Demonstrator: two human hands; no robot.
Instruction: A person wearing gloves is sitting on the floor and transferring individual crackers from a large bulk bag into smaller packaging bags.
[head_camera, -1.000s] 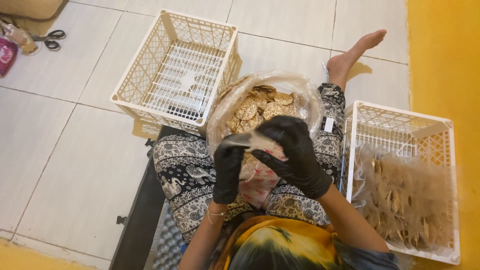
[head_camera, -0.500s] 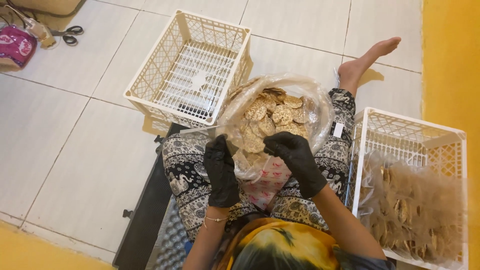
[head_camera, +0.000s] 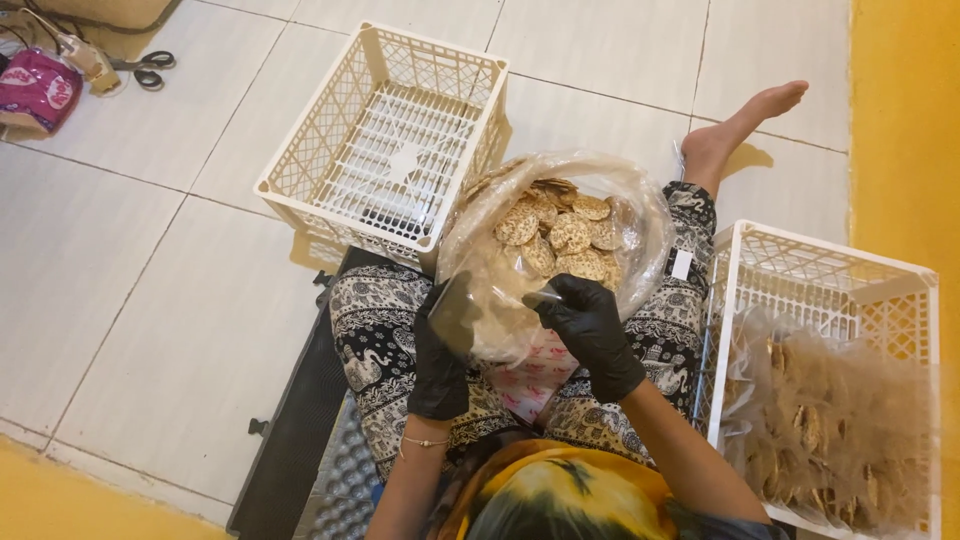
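White tile floor; left hand (head_camera: 438, 362) and right hand (head_camera: 590, 330), gloved, fingers pinching small clear bag (head_camera: 490, 312) over lap.

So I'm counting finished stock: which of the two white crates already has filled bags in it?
The white crate on the person's right, beside the right knee, holds clear bags of crackers. The other crate, ahead on the left, shows only its bare lattice bottom.

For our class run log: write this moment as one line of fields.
left hand: holds small clear bag | right hand: at its mouth | big bag of crackers: on lap | left basket: empty | right basket: filled packs
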